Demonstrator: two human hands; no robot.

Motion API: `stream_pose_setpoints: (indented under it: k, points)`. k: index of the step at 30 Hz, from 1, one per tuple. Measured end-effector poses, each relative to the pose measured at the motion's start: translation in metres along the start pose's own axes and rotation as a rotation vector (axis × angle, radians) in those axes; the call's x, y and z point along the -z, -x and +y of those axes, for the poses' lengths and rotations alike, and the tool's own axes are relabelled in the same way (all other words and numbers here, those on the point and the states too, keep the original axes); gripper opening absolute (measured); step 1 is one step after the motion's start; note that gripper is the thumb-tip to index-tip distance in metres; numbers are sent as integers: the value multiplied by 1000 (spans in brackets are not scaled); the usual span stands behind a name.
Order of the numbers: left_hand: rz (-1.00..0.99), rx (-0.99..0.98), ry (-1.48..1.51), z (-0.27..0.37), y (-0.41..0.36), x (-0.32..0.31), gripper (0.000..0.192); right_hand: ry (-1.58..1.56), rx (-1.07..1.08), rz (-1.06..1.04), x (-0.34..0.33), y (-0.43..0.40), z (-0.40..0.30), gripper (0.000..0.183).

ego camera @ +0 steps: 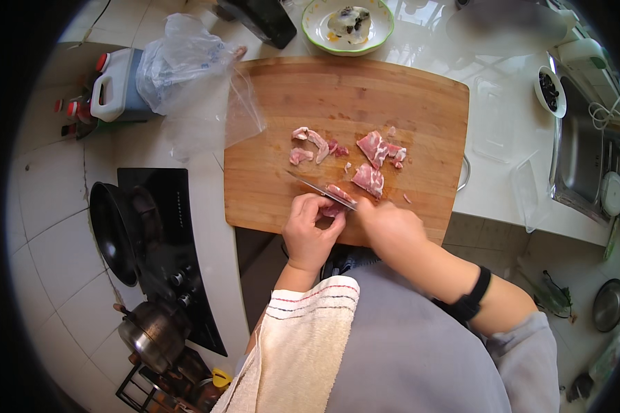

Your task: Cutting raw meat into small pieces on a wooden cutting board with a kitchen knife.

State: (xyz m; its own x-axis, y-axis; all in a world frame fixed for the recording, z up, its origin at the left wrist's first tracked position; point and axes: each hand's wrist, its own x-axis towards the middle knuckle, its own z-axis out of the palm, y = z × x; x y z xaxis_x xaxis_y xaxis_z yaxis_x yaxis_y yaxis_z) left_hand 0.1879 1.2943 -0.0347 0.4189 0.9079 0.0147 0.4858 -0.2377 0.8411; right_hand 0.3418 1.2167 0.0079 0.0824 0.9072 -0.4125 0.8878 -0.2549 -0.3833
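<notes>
My right hand (392, 225) grips a kitchen knife (318, 188) whose handle is hidden in the fist. Its blade points up and left over a wooden cutting board (289, 88). Against the near side of the blade, my left hand (310, 224) pinches a small piece of raw meat (332, 210) between thumb and fingers. Another strip of meat (339, 193) lies just beyond the blade. Farther up the board are marbled meat chunks (369, 179), more cut meat (374, 148) and pale trimmings (318, 144).
A clear plastic bag (186, 77) overlaps the board's left edge. Behind the board stands a green-rimmed bowl (323, 38). A black wok (111, 232) and a steel pot (152, 333) are on the left by the cooktop (165, 196). At right are a sink (578, 149) and a small bowl (560, 106) of dark food.
</notes>
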Motion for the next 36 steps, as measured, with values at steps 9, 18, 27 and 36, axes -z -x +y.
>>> stream_pose_setpoints:
  k: [9, 18, 27, 36]
  points:
    - [-70, -22, -40, -7, 1, 1, 24, -11, -10, -45, -4, -1, 5, 11]
    - [-8, -10, -45, -2, -12, 4, 24, -22, -16, 83, -11, -20, -6, 8]
    - [-57, -11, -21, -4, -10, 7, 25, -50, -49, -33, -1, 6, 6, 10]
    - [-85, -95, -85, -10, -5, 4, 23, -98, 19, 114, -18, -10, 3, 11]
